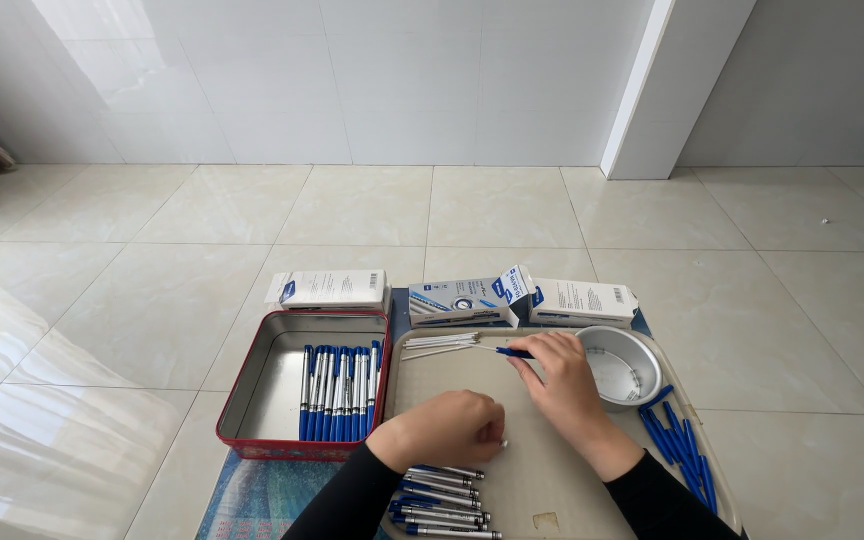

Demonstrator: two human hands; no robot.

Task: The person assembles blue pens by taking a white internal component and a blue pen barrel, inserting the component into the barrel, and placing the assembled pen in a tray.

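Boxes first: three white-and-blue cardboard pen boxes (464,300) sit along the far edge of my beige plastic tray (552,470). One red metal tin (252,400) on my left holds a row of about ten blue-and-silver pens (340,392), packed too tightly to count surely. One round silver metal bowl (620,366) is just beside my right hand (562,385). That hand's fingers are pinched shut on a blue pen tip (512,352), which touches a small bundle of thin white refill tubes (440,344) on the tray. My left hand (452,428) is curled into a loose fist on the tray, something small and white peeking out; I can't identify it. Some six assembled pens (442,500) lie near my wrist. Roughly eight blue pen caps (680,445) are heaped at the tray's right edge.
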